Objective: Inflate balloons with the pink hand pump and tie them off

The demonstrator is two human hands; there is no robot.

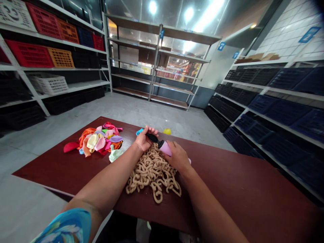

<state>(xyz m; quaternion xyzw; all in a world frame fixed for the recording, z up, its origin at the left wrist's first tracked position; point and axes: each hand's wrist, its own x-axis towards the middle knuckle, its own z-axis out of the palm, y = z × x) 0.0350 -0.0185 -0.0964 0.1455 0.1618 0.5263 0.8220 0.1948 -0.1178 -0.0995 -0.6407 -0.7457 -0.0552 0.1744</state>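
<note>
My right hand (pixel 178 158) wraps round the pink handle of a handheld tool (pixel 165 147), whose far end is black and ribbed; its exact kind is unclear. That black end lies against the palm of my left hand (pixel 145 139), which is turned up with the fingers spread and loosely bent. Below both hands sits a heap of tan, curly, rope-like strands (pixel 152 168), several of them looped toward the near edge. A blue piece (pixel 139 131), perhaps a balloon, shows beside my left hand. A pale green balloon (pixel 115 154) lies by my left forearm.
Dark red table (pixel 235 182) under everything. A pile of mixed-colour deflated balloons (pixel 97 140) rests on its left part. Something yellow (pixel 166 131) shows at the far edge. Metal shelves (pixel 154 60) stand beyond, with coloured crates (pixel 43 54) at left and dark crates (pixel 275 125) at right.
</note>
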